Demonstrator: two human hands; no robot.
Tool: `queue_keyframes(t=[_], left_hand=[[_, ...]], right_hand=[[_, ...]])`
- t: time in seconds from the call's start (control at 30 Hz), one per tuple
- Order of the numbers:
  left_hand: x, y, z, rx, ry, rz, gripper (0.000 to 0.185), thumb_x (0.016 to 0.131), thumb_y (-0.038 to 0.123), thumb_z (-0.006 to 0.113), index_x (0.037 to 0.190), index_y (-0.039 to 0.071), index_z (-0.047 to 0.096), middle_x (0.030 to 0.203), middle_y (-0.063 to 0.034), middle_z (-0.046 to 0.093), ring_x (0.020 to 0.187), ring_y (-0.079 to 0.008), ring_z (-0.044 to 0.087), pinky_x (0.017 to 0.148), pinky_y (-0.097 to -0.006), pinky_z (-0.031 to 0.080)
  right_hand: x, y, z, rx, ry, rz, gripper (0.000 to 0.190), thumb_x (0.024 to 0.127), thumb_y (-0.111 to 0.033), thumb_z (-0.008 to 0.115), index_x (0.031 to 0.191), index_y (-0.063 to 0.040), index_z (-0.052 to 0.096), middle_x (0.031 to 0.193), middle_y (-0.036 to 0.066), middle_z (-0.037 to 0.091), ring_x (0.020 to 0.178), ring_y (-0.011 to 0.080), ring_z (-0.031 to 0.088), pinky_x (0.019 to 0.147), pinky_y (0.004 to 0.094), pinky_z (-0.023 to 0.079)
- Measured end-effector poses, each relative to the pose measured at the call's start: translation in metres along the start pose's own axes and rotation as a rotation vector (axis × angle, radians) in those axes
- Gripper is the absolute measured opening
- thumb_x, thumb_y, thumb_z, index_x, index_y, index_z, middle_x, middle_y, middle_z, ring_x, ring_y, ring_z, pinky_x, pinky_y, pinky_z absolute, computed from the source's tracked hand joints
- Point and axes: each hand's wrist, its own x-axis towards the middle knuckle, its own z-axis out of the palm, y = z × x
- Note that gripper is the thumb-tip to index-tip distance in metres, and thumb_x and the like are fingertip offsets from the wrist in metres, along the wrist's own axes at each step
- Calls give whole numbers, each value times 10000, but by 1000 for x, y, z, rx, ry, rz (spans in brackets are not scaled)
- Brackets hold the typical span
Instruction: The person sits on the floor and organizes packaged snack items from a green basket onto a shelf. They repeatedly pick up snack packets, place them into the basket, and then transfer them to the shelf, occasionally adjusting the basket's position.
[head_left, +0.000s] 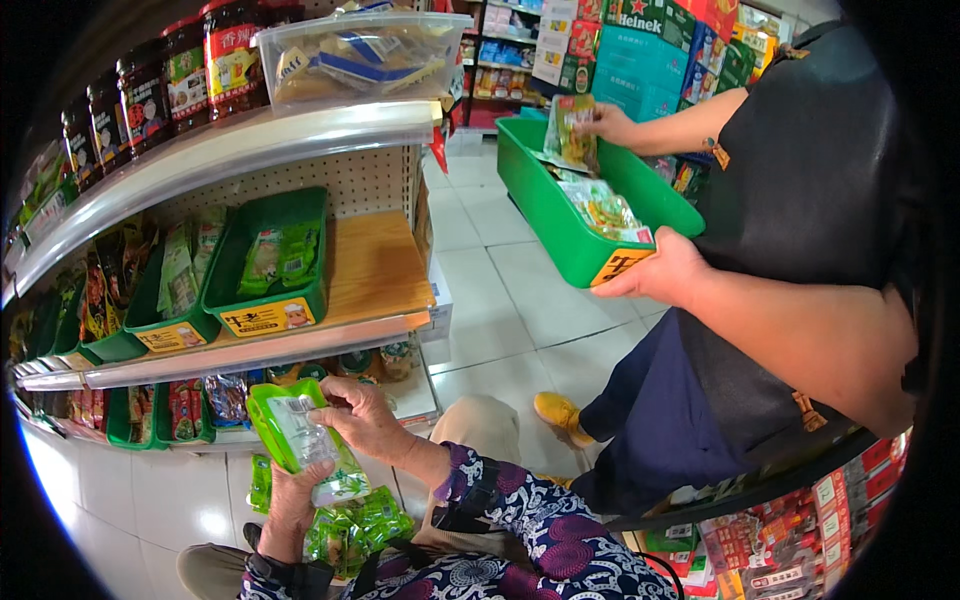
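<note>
A green and white plastic food packet (304, 431) is held between my two hands, its printed back turned up. My left hand (294, 499) grips its lower edge, and my right hand (367, 420) pinches its upper right side with thumb and fingers. Below them, a pile of similar green packets (360, 529) lies low, partly hidden by my left wrist and sleeves. On the shelf ahead, a green plastic bin (319, 289) with a yellow label contains a few green packets (279, 259).
To the right, another person (810, 172) stands holding a long green bin (547, 244) of packets, one hand lifting a packet (574, 131). Jars (232, 60) and a clear plastic box (367, 67) stand on the upper shelf. More bins (176, 326) line the middle shelf.
</note>
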Motion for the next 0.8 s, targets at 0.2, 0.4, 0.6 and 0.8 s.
queue_keyframes(t=[0.2, 0.4, 0.6, 0.8], left_hand=[[-5, 19, 2, 35, -70, 32, 568, 730, 3, 790, 1248, 34, 560, 1091, -69, 662, 959, -194, 651, 831, -347, 557], [-5, 11, -3, 6, -45, 39, 541, 758, -10, 764, 1257, 28, 557, 1115, -74, 662, 967, -196, 656, 838, -338, 555], [-1, 11, -4, 72, -44, 66, 514, 777, -1, 748, 1255, 22, 560, 1125, -77, 660, 976, -190, 653, 849, -334, 548], [-2, 13, 7, 117, -12, 15, 430, 804, 8, 725, 1212, 3, 589, 1059, -60, 672, 910, -149, 649, 807, -304, 543]], right_hand=[[3, -2, -12, 115, -137, 225, 203, 971, -221, 620, 909, -29, 635, 719, -36, 529, 658, 46, 488, 583, 221, 427], [-8, 4, 0, 288, -188, 230, 204, 951, -195, 650, 1067, -30, 614, 866, -26, 599, 727, 34, 539, 579, 216, 449], [-4, 9, -1, 271, -196, 297, 267, 882, -126, 725, 1107, -11, 640, 851, -28, 598, 723, 25, 499, 593, 220, 430], [-2, -3, 5, 40, -45, 136, 211, 844, -54, 718, 1049, -11, 688, 830, -38, 633, 743, 42, 536, 656, 225, 457]])
